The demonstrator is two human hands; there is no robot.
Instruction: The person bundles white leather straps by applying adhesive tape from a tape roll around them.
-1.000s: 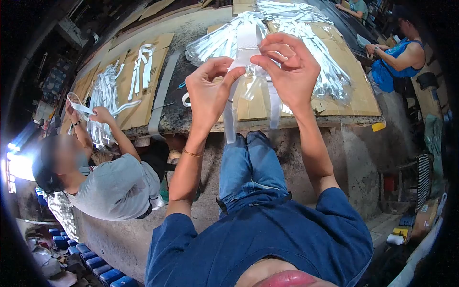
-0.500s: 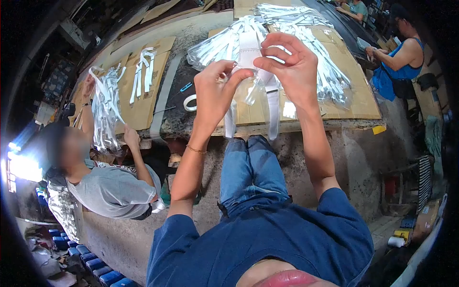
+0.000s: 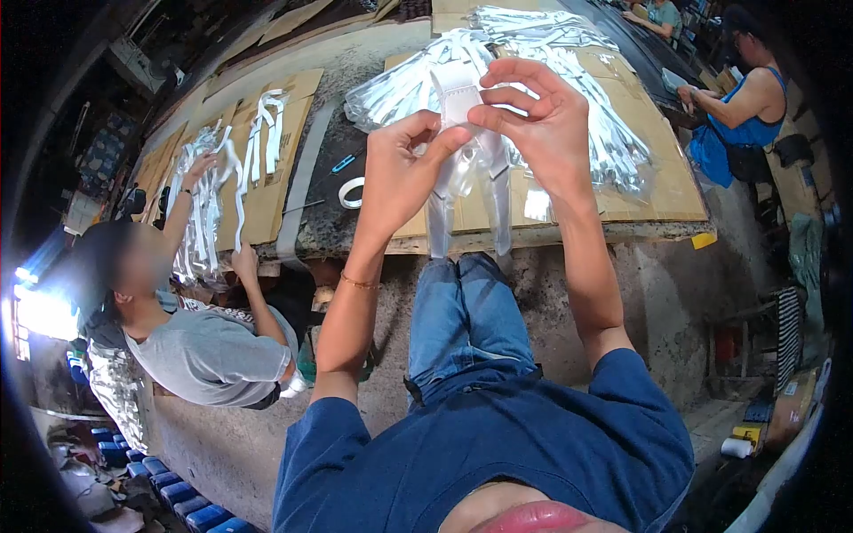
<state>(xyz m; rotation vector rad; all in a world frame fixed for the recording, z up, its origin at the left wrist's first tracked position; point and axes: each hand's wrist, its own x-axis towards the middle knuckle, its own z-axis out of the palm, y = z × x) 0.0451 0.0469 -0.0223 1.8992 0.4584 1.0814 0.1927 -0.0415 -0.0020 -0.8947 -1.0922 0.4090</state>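
Above the near edge of the bench, my left hand [image 3: 400, 169] and my right hand [image 3: 549, 133] hold a white strap [image 3: 458, 103] between them. A line of stitching crosses its flat upper part. Thumb and forefinger of my left hand pinch it from the left, low down. My right hand grips its right edge with the thumb, the other fingers curled and lifted. Below the hands, crinkled clear plastic [image 3: 465, 178] hangs along with two pale strap lengths [image 3: 498, 213]. Where strap and plastic meet is partly hidden by my fingers.
A pile of white straps [image 3: 604, 133] in clear plastic covers the cardboard [image 3: 671, 191] behind my hands. Left of them lie a tape roll [image 3: 352, 193] and a blue cutter [image 3: 343, 163]. A co-worker in grey [image 3: 209, 355] handles straps at left; another in blue [image 3: 755, 115] is at right.
The strap's upper part has tilted and shifted slightly left in my hands, and its hanging lengths have swung. The co-worker at left has drawn one strap apart from the bunch.
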